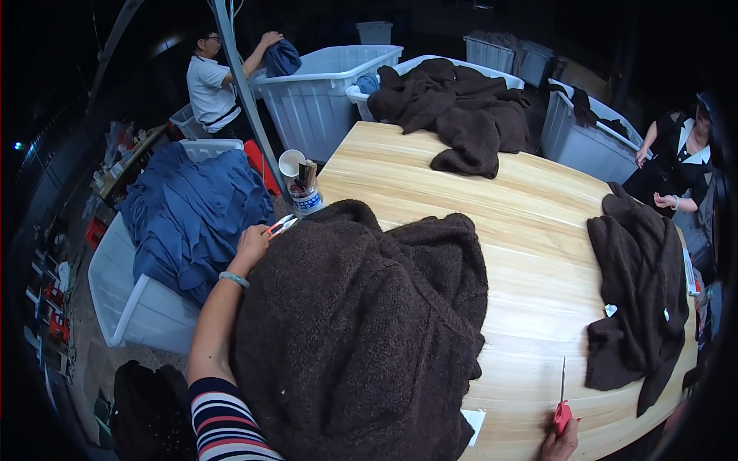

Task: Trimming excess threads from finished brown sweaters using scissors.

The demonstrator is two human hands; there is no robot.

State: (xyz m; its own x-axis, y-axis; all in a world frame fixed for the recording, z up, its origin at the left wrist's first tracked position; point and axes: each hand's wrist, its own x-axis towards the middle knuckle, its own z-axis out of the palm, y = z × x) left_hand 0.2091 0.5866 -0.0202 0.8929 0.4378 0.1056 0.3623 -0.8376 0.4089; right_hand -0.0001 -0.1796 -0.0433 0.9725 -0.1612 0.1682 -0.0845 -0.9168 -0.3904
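Note:
My left hand (252,247), with a bracelet at the wrist and a striped sleeve, reaches past the dark brown fleecy garment (346,323) heaped before me. Its fingers are closed on small red-handled thread snips (283,223), close to a clear container of tools (306,198). At the lower edge my right hand (560,444) is closed around the red handles of a pair of scissors (563,413); the blades point away from me over the wooden table (530,307). Under the garment's right edge shows a white paper piece (473,425).
Left stands a white bin (146,315) heaped with blue fabric (196,215), beside a metal post (246,92). More brown garments lie at the table's far end (469,131) and right side (638,284). One person (211,84) handles blue cloth at the bins; another (684,154) stands right.

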